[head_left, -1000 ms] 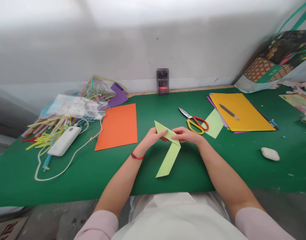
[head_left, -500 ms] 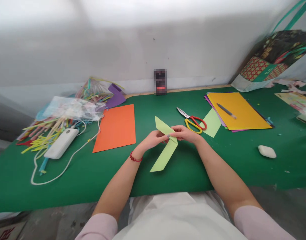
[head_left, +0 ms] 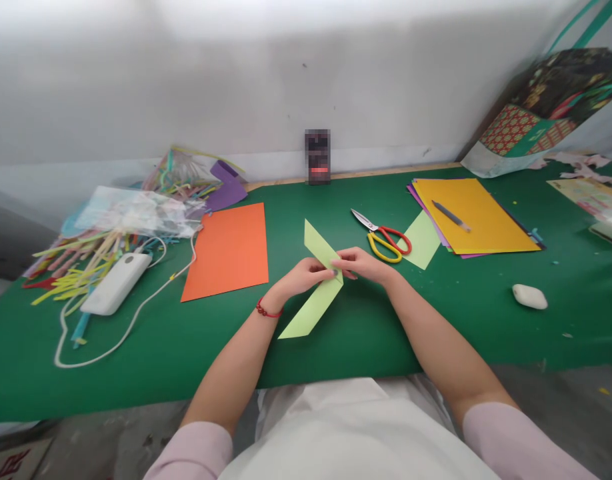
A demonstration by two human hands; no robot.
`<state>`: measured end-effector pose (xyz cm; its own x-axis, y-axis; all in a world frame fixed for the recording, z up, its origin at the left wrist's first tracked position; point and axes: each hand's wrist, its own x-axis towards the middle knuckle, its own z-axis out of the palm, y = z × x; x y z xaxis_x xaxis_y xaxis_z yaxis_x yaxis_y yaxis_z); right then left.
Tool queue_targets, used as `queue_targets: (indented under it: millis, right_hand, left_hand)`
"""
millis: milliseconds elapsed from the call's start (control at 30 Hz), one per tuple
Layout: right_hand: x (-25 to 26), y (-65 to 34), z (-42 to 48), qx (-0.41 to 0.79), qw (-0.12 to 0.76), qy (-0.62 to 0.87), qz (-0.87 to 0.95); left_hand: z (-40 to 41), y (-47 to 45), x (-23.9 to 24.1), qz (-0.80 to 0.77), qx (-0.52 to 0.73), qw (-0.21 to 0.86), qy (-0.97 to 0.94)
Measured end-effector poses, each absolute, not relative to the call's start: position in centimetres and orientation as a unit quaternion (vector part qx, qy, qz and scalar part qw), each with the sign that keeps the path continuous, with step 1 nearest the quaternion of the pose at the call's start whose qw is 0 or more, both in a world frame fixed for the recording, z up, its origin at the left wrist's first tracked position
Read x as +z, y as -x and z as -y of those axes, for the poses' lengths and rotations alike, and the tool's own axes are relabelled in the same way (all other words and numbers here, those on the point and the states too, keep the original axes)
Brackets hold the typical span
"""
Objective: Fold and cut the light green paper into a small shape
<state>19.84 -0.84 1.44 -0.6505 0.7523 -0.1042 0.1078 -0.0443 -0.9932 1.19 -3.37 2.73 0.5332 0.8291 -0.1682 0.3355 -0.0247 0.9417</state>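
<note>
A folded light green paper strip (head_left: pixel 315 305) is held above the table, bent into a V whose corner points right. My left hand (head_left: pixel 307 276) pinches it near the bend, thumb on top. On the other side, my right hand (head_left: pixel 362 264) grips the same bend, its fingertips close to the left thumb. Just beyond the right hand lie scissors (head_left: pixel 381 237) with one red and one yellow handle, blades pointing away to the left. A flat piece of light green paper (head_left: pixel 422 245) rests beside the handles.
An orange sheet (head_left: pixel 229 253) lies left of my hands, near a white power bank (head_left: pixel 117 283) with a cable and a heap of paper strips (head_left: pixel 81 273). Right are a yellow sheet (head_left: pixel 481 223) bearing a pen (head_left: pixel 451 216), and a white case (head_left: pixel 530 297). A phone (head_left: pixel 318 157) leans on the wall.
The strip's lower arm has swung left and its bend is pressed a little flatter. Both hands remain pinched at the bend; the whole view has shifted slightly.
</note>
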Motion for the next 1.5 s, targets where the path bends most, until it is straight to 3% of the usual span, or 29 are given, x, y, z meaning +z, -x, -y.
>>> queue_targets:
  millis: [467,867,1300,1500]
  right_hand:
    - [1.2,-19.8,0.8,0.645,0.254,0.318,0.647]
    - [0.4,-19.0,0.8,0.639,0.235,0.326,0.655]
    - [1.4,-19.8,0.7,0.588,0.349,0.387,0.619]
    - [1.1,-19.4,0.7,0.594,0.324,0.382,0.629]
  left_hand:
    - [3.4,-1.2,2.1,-0.405,0.202,0.579,-0.678]
    - [3.8,-1.3,2.6,-0.352,0.177,0.697,-0.599]
    - [3.6,-1.3,3.2,-0.397,0.167,0.632,-0.644]
    - [3.6,-1.6,3.1,-0.387,0.175,0.635,-0.645]
